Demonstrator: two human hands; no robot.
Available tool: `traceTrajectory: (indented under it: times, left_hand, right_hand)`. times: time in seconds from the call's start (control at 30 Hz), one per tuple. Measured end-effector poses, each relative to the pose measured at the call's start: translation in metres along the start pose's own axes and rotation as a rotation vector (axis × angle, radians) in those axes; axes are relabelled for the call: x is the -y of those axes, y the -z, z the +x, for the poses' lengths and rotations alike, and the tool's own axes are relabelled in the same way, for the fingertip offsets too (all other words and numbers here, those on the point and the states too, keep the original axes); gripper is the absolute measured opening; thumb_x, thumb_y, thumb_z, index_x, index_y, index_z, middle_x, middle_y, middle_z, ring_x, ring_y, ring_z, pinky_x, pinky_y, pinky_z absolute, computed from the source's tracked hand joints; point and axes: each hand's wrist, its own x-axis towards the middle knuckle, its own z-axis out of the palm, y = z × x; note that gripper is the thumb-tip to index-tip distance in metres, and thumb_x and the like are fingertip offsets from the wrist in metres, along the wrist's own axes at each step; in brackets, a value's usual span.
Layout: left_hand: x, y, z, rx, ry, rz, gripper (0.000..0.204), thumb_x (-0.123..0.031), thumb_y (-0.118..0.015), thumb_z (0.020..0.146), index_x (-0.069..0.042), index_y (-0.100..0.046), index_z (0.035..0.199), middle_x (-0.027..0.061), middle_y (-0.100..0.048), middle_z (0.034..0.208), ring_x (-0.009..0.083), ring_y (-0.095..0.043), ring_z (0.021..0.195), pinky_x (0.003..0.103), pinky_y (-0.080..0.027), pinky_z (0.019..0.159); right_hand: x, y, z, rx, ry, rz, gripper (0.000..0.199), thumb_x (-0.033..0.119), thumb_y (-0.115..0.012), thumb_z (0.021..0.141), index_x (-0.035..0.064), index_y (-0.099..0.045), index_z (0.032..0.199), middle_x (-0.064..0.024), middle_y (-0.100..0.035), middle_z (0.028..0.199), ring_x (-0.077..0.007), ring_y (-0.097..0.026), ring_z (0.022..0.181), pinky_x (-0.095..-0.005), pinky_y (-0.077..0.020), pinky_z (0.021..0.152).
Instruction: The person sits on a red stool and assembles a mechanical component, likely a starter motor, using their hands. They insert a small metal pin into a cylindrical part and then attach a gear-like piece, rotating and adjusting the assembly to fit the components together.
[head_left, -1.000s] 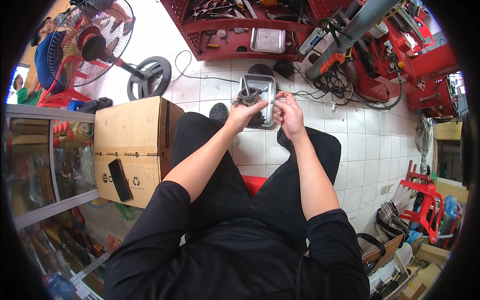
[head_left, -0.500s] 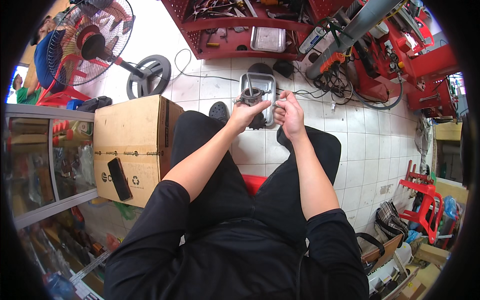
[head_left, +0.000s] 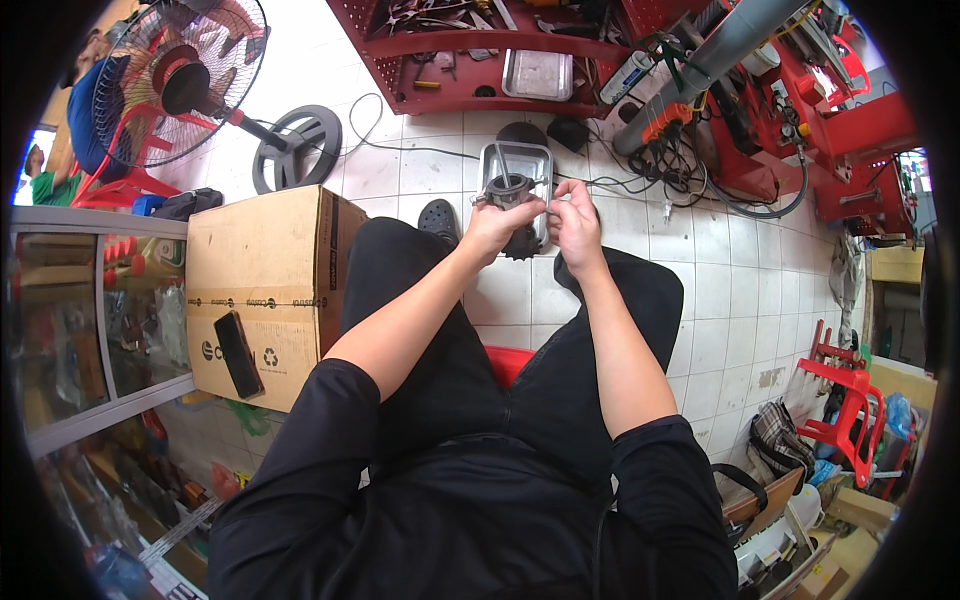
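My left hand (head_left: 492,226) is wrapped round a grey round metal part (head_left: 510,190) with an open ring at its top, held above a shallow metal tray (head_left: 543,163) on the floor. From the ring rises a thin rod. A dark toothed piece (head_left: 521,243) shows below the part, near my left fingers. On the other side my right hand (head_left: 574,226) is closed in a pinch close to the part's right edge, next to my left thumb tip. Whatever lies between its fingertips is too small to name.
Beyond the tray stands a red tool cart (head_left: 440,46). At left are a cardboard box (head_left: 260,240) bearing a phone (head_left: 238,354), a standing fan (head_left: 190,90) and a glass cabinet (head_left: 60,320). Cables (head_left: 660,180) and red machinery (head_left: 800,130) lie to the right, with a red stool (head_left: 845,410) farther down.
My right hand has moved slightly left, bringing its fingertips up to the part. The ring has tilted a little and now sits nearer the right fingers.
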Motion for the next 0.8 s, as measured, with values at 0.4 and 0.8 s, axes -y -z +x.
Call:
traceTrajectory:
  times: [0.4,0.8]
  left_hand:
    - [0.002,0.009,0.009,-0.124,0.030,0.025,0.021,-0.014,-0.069,0.075,-0.002,-0.064,0.091,0.0024,-0.062,0.084,0.0113,-0.058,0.075,0.026,-0.047,0.068]
    - [-0.002,0.019,0.012,-0.145,0.025,0.035,0.022,-0.016,-0.071,0.075,-0.002,-0.062,0.090,0.0043,-0.062,0.082,0.0124,-0.059,0.073,0.027,-0.047,0.066]
  right_hand:
    - [-0.004,0.009,0.007,-0.176,0.181,-0.508,0.018,0.010,-0.040,0.091,0.0046,-0.055,0.100,-0.0015,-0.048,0.061,-0.0063,-0.045,0.052,-0.0237,-0.0369,0.048]
    - [0.015,-0.005,-0.010,0.073,0.272,-0.945,0.027,0.022,-0.045,0.092,-0.0025,-0.055,0.095,-0.0210,-0.059,0.087,-0.0353,-0.057,0.084,-0.0399,-0.0427,0.074]
